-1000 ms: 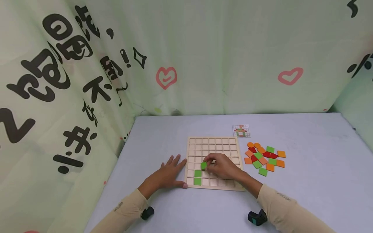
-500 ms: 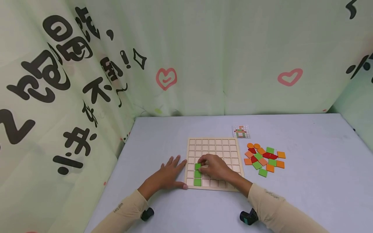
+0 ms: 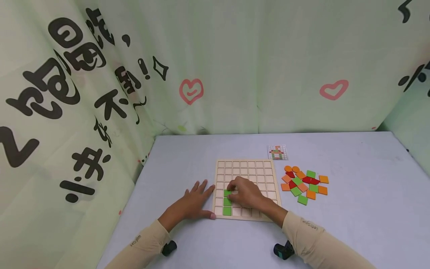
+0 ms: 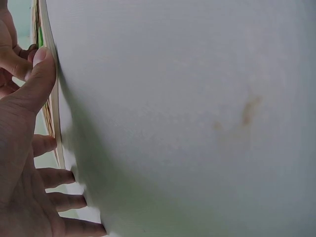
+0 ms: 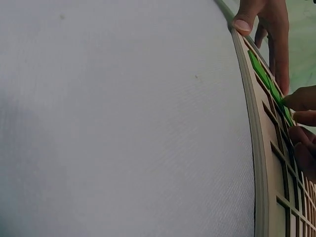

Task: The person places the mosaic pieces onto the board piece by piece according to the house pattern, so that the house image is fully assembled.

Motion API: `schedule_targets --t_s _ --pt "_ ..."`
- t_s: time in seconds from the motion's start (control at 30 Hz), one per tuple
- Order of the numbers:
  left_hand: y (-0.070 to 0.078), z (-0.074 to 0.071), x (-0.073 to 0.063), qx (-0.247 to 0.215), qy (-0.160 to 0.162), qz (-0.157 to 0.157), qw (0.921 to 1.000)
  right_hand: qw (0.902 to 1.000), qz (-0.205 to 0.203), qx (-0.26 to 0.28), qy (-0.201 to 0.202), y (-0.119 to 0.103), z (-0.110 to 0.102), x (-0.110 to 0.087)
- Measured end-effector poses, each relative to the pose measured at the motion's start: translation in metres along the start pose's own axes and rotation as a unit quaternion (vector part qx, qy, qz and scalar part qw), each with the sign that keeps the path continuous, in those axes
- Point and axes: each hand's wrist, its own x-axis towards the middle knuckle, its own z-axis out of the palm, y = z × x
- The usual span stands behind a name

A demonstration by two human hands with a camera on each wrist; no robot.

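A wooden grid board (image 3: pixel 246 163) lies flat on the table, divided into square cells. Three green square tiles stand in one column near its left side; the nearest is the bottom green tile (image 3: pixel 227 211). At the third green tile (image 3: pixel 227 193), the highest of the column, my right hand (image 3: pixel 246 192) has thumb and forefinger curled in a pinch. My left hand (image 3: pixel 193 201) is spread, its fingers straight, with thumb and fingertips touching the board's left edge. The left wrist view shows the left thumb (image 4: pixel 42 74) against the board's side.
Right of the board lies a loose group of orange, red and green pieces, among them an orange square tile (image 3: pixel 323 179) and a green tile (image 3: pixel 302 200). A small picture card (image 3: pixel 277 152) with a coloured grid figure lies behind the board's right corner. A curtain (image 3: pixel 258 74) hangs behind the table.
My right hand has moved left with the green tile, which now sits directly above the other two in the column. The left hand stays at the board's edge.
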Motion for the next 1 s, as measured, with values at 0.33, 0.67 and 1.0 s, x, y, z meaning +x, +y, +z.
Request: schedule_targets --t_s 0.33,0.67,1.0 --pt "0.0 -0.001 -0.001 -0.001 0.002 0.001 1.0 0.9997 -0.012 -0.02 -0.002 -0.003 -0.002 0.001" --pt "0.0 0.0 -0.002 -0.003 0.004 0.004 1.0 0.9998 -0.003 -0.016 -0.01 -0.004 -0.003 0.0" --pt "0.0 -0.001 -0.002 -0.007 0.0 0.006 1.0 0.9992 0.003 -0.022 -0.034 -0.004 -0.011 0.0"
